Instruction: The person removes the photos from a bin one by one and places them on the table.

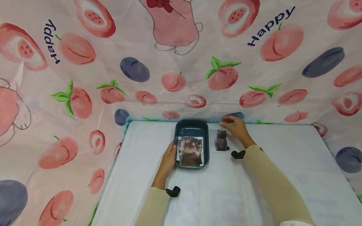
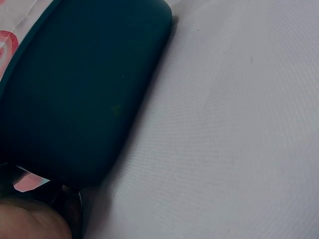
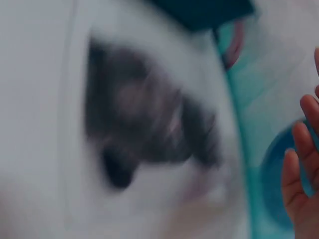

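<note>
Pink cloth printed with fruit hangs behind the flat table under a white cloth, which I watch from far away. On it sits a dark teal, plastic-looking tray with round corners. My left hand grips the tray's left side. My right hand is loose, holding nothing, over the back of the table. A small pile of picture cards lies inside the tray's near end, and one flat card with a grey cat lies on the table, just right of the tray. To do this well, I think I should hold the tray firmly and touch thin cards lightly by their edges, so none bend. The right wrist view shows my bare fingers better, but blurs the cat; the head view shows it sitting up. The left wrist view shows the tray's outside wall, not the pile.
</note>
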A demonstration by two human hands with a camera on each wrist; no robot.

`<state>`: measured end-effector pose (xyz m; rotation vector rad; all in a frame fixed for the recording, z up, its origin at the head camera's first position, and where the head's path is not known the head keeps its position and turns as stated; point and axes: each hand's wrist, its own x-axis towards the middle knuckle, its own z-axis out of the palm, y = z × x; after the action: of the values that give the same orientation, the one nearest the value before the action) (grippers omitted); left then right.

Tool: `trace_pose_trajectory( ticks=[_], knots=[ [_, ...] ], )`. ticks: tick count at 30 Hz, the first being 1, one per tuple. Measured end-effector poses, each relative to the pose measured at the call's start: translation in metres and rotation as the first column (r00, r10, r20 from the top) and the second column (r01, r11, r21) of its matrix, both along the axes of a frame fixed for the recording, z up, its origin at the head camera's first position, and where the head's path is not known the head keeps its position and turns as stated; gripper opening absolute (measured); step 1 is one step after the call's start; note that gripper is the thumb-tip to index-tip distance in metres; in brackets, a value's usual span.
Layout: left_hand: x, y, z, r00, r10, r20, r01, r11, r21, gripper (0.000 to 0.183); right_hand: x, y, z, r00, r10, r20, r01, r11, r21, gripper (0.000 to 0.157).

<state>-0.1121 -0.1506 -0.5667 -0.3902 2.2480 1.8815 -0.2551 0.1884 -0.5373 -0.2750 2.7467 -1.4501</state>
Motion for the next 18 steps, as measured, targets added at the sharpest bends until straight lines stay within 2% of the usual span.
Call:
trace_pose_trajectory(
  ticks=[2, 5, 7, 9, 11, 12, 14, 18],
  knots=[
    [0.0, 0.0, 0.0, 1.0, 0.002, 0.007, -0.002, 1.0, 0.005, 0.059, -0.001, -0.009, 0.012, 0.999, 0.037, -0.003, -0.037, 0.999, -0.03, 0.051],
    [0.0, -0.001, -0.001, 1.0, -0.001, 0.007, 0.001, 1.0, 0.003, 0.061, -0.003, -0.025, 0.028, 0.988, 0.142, 0.054, -0.138, 0.988, -0.068, 0.054],
    [0.0, -0.001, -0.001, 1.0, 0.001, 0.006, -0.001, 1.0, 0.002, 0.061, -0.004, -0.039, 0.037, 0.959, 0.251, 0.129, -0.24, 0.966, -0.094, 0.054],
    [0.0, -0.001, 0.0, 1.0, 0.002, 0.002, -0.002, 1.0, 0.002, 0.061, -0.005, -0.054, 0.043, 0.914, 0.358, 0.194, -0.336, 0.932, -0.138, 0.053],
    [0.0, -0.001, 0.001, 1.0, 0.004, 0.001, -0.004, 1.0, 0.0, 0.062, -0.005, -0.069, 0.046, 0.867, 0.437, 0.239, -0.401, 0.897, -0.184, 0.052],
    [0.001, -0.001, 0.001, 1.0, 0.006, 0.003, -0.006, 1.0, 0.0, 0.062, -0.005, -0.077, 0.047, 0.851, 0.46, 0.253, -0.419, 0.886, -0.198, 0.052],
    [0.001, -0.001, 0.001, 1.0, 0.007, 0.001, -0.007, 1.0, 0.0, 0.062, -0.004, -0.092, 0.047, 0.83, 0.488, 0.271, -0.439, 0.87, -0.223, 0.051],
    [0.001, 0.0, -0.002, 1.0, 0.008, -0.008, -0.008, 1.0, 0.003, 0.058, -0.003, -0.117, 0.042, 0.807, 0.513, 0.291, -0.47, 0.858, -0.209, 0.05]
  ],
)
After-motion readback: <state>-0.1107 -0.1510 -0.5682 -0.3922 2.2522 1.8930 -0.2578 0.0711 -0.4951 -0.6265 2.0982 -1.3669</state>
